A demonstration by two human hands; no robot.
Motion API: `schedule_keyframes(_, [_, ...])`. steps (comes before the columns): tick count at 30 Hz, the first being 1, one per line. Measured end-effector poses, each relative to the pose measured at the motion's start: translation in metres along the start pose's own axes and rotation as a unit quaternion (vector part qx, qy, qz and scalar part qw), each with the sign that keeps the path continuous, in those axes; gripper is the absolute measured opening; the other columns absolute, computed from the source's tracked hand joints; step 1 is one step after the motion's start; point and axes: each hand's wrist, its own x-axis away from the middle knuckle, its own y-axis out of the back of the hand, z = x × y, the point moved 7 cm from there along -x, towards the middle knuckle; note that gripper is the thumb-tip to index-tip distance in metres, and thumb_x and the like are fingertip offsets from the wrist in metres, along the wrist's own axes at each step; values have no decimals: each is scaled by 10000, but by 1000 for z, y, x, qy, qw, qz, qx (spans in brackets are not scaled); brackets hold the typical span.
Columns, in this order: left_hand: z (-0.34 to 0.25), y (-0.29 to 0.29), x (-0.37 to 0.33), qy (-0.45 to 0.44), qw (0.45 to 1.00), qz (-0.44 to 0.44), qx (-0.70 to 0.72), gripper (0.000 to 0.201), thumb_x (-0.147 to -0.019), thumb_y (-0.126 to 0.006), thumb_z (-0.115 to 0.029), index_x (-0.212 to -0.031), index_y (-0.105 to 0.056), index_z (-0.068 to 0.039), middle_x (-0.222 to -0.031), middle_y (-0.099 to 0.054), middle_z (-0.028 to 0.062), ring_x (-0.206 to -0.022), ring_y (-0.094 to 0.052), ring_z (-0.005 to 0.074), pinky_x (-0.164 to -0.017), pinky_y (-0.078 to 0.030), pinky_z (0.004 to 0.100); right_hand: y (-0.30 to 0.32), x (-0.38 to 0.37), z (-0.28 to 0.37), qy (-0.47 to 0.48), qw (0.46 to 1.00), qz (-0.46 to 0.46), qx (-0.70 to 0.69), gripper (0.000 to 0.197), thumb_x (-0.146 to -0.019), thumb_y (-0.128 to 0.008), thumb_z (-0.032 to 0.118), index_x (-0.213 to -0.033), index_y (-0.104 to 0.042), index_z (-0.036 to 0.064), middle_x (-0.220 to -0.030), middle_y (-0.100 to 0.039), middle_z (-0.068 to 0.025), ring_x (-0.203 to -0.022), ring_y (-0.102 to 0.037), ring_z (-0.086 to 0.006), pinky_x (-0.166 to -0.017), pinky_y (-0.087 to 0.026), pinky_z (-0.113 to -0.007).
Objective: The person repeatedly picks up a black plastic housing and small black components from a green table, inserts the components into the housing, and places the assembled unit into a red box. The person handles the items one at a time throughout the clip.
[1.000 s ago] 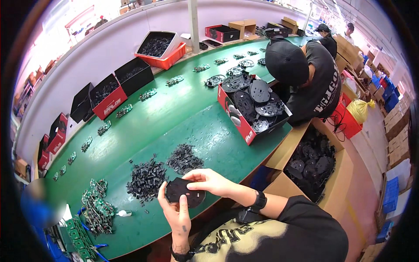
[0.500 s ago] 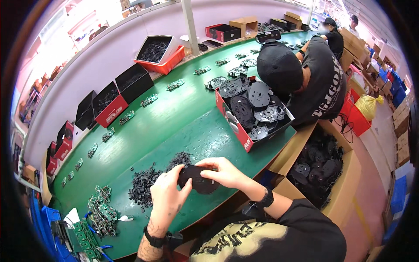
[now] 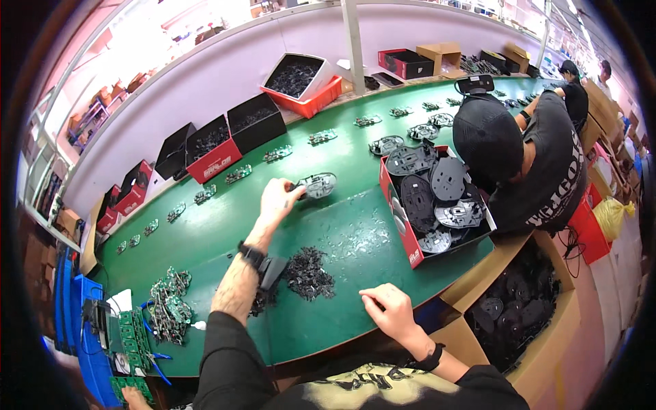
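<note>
My left hand (image 3: 279,198) is stretched out over the green bench and grips the near-left rim of a rounded plastic shell (image 3: 320,186), greyish on its upper face. Whether the shell rests on the bench or hovers just above it, I cannot tell. My right hand (image 3: 391,313) is over the bench's front edge, fingers loosely bent and apart, with nothing in it. Between the hands lies a pile of small black parts (image 3: 309,275); my left forearm partly hides more of them.
A red-sided box (image 3: 403,239) of similar shells stands right, beside a co-worker (image 3: 540,164). Circuit boards (image 3: 239,174) line the bench; more are heaped left (image 3: 169,307). Parts boxes (image 3: 215,160) stand along the back. A carton (image 3: 564,328) is at right. Another person's hand (image 3: 134,398) shows lower left.
Both hands were together on a dark rounded shell near the bench's front. Now my left hand has reached forward with a shell, and my right has let go and moved right. The view has shifted.
</note>
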Motion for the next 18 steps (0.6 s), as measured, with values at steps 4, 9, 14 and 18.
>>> schedule_keyframes(4, [0,-51,-53,1,996,-86,10,448,-766,-739,-412,-920,-680,4,-880,-691,194,-794,-672,307,-713,-514,407,1,-3,-1,19,999,-9,41,92,-797,-687,68,-887,-676,53,-775,-653,-94,-712,-632,-267,-640,-518,-366])
schedule_keyframes(9, [-31,-73,-86,86,987,59,125,560,-830,-699,-469,-978,-628,66,-852,-678,202,-557,-646,232,-572,-546,354,-1,4,-3,52,995,-30,83,93,-790,-687,81,-878,-662,64,-777,-642,-64,-713,-623,-236,-629,-514,-351])
schedule_keyframes(14, [-153,-31,-51,-208,967,-137,-57,520,-858,-653,-428,-1105,-605,27,-1257,-544,238,-1171,-524,329,-917,-468,461,-5,3,1,65,991,-28,112,108,-779,-693,84,-874,-648,63,-750,-616,-54,-694,-604,-227,-610,-500,-339])
schedule_keyframes(18, [-310,-16,18,-377,920,19,110,351,-844,-650,-346,-959,-655,-14,-922,-661,159,-919,-625,343,-771,-495,436,-3,5,-2,57,987,-36,145,110,-773,-700,88,-864,-642,67,-739,-603,-52,-693,-604,-229,-614,-497,-344])
